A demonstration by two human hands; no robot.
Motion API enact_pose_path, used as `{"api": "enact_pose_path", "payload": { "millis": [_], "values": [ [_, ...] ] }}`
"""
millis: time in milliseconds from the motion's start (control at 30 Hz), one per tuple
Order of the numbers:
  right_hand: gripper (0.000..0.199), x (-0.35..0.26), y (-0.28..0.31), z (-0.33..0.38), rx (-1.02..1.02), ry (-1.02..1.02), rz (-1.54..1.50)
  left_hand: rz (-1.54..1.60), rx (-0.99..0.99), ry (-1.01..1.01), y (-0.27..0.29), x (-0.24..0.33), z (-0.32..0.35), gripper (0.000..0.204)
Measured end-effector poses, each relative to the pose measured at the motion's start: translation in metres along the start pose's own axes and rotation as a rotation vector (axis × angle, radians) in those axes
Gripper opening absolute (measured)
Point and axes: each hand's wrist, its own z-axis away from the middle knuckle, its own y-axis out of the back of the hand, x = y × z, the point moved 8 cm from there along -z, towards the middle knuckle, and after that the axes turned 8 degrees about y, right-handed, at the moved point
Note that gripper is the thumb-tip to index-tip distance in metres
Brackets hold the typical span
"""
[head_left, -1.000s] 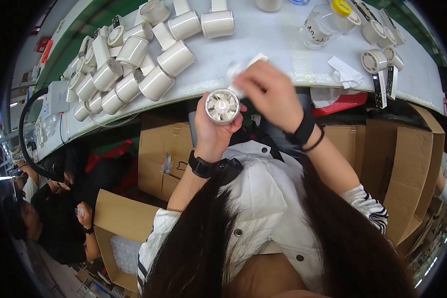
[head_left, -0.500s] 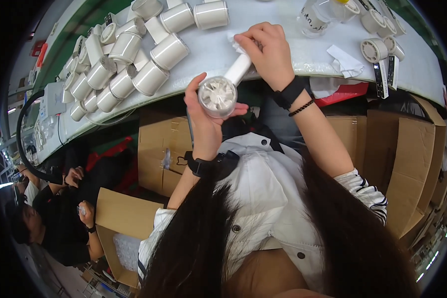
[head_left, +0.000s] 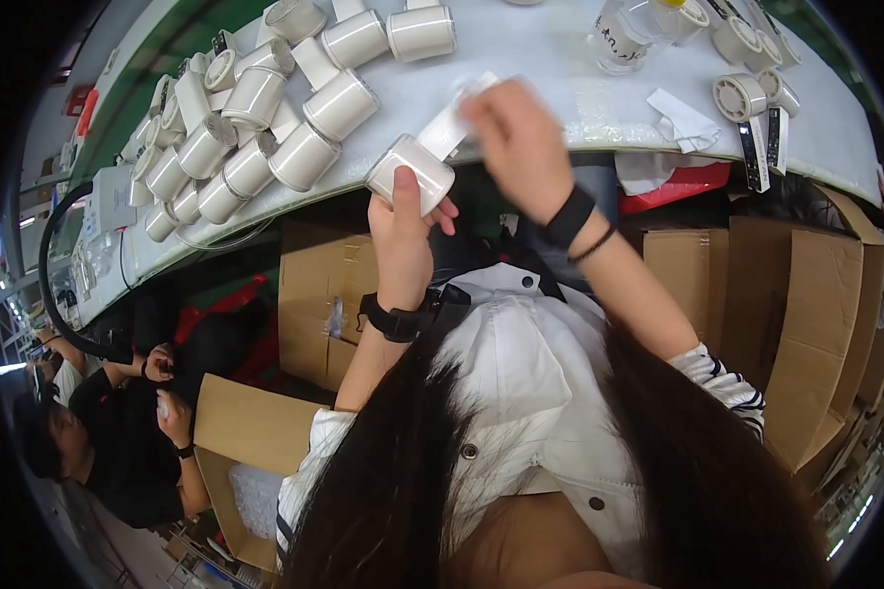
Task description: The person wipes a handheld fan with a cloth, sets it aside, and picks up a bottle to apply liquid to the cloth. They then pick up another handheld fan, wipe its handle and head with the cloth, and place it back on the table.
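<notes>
My left hand [head_left: 403, 231] holds a white cylindrical part [head_left: 410, 174] at the table's near edge, thumb across its side. My right hand [head_left: 518, 142] is just to its right and higher, pinching a white strip [head_left: 449, 123] that runs down to the cylinder; the hand is blurred. Both wrists wear dark bands. Long dark hair and a white shirt fill the lower picture.
Several similar white cylinders [head_left: 265, 128] lie in a heap on the white table [head_left: 550, 49] at the left. White vented round parts [head_left: 740, 96], a cloth [head_left: 683, 120] and a clear container [head_left: 624, 34] lie at the right. Cardboard boxes [head_left: 815, 304] stand below; another person [head_left: 118, 422] sits at lower left.
The cylinder turned from facing me end-on to lying sideways and moved up toward the table. My right hand drew the white strip up and away from it.
</notes>
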Motion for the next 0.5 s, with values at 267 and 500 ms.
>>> {"api": "enact_pose_path", "payload": {
  "millis": [267,500],
  "values": [
    [0.008,-0.012,0.003,0.003,0.0,0.13,-0.076,-0.149,0.007,-0.137,-0.014,0.008,0.004,0.048],
    [0.008,-0.019,-0.009,0.028,-0.026,-0.423,-0.63,0.115,-0.075,-0.084,-0.023,0.012,0.003,0.049]
  ]
}}
